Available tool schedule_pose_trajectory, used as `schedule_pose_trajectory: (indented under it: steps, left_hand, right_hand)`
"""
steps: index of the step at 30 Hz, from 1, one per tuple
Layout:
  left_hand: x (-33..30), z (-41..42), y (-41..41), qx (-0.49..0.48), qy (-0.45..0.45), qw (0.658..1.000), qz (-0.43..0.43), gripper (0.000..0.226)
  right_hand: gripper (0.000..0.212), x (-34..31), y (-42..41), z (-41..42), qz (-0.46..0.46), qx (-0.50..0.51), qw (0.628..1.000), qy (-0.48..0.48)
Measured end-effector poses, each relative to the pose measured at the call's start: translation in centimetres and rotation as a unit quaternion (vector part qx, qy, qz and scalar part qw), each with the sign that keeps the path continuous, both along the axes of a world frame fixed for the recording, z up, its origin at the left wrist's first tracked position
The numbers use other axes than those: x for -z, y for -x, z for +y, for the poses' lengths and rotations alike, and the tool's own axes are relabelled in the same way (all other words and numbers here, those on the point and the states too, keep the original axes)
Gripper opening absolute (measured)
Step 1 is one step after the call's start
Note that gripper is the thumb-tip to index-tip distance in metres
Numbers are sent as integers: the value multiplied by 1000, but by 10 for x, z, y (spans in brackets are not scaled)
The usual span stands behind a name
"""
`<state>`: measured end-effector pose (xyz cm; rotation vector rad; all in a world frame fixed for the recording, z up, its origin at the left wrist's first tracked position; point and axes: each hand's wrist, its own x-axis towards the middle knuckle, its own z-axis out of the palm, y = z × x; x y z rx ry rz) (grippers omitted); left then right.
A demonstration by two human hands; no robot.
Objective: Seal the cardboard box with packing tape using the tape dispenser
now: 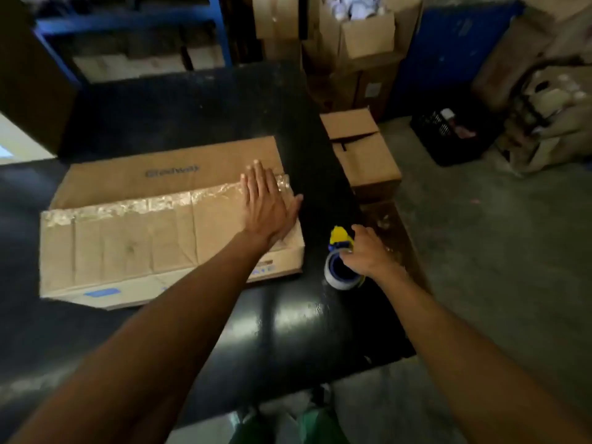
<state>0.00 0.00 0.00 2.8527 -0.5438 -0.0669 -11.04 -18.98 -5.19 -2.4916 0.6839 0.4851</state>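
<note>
Cardboard box [134, 238] under flat left hand [267, 205] (taped seam); right hand [368, 251] gripping tape dispenser [340, 256]

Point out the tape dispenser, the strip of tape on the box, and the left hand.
tape dispenser [340, 238]: head view, on its yellow head.
strip of tape [144, 205]: head view, mid-strip along the seam.
left hand [267, 203]: head view, back of the hand.

Both my forearms are bare, no sleeves reaching the wrists; my left hand [267, 203] and right hand [365, 251] carry no gloves, rings or watch; below, green trousers [317, 424] show, blurred at the frame's bottom edge.
</note>
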Motion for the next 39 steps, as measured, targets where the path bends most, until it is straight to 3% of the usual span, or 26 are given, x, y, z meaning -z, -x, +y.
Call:
schedule_pose_trajectory:
  steps: [8, 10, 14, 19, 23, 25, 28, 31, 33, 36, 39]
  left_hand:
    - [20, -4, 4, -36, 12, 999, 7, 86]
    - [18, -4, 3, -35, 6, 999, 18, 86]
    - [14, -2, 6, -29, 4, 999, 32, 86]
    - [7, 2, 4, -16, 10, 997, 76, 85]
    - [-18, 12, -4, -3, 122, 978, 168, 67]
    - [-42, 22, -4, -21, 262, 946, 188, 47]
    - [-69, 49, -4, -110, 434, 861, 243, 49]
    - [-83, 82, -16, -174, 542, 761, 309, 49]
    - [-96, 108, -18, -201, 566, 710, 368, 52]
    - [-115, 150, -19, -201, 610, 630, 438, 64]
    - [-134, 187, -20, -192, 673, 554, 452, 72]
  right_hand:
    - [58, 30, 0, 2, 37, 8, 999, 39]
    - [50, 31, -3, -3, 30, 21, 999, 11]
    - [32, 22, 1, -10, -19, 63, 993, -103]
    - [23, -11, 9, -10, -69, 176, 926, -328]
    - [33, -45, 1, -6, -115, 200, 883, -409]
    - [39, -69, -6, 3, -166, 203, 841, -473]
    - [54, -109, -19, 30, -217, 178, 812, -512]
    - [52, -145, -33, 68, -297, 63, 867, -395]
    - [49, -162, -43, 95, -350, -23, 885, -307]
    - [50, -174, -56, 137, -425, -122, 872, -208]
    - [55, -171, -71, 172, -451, -258, 853, -54]
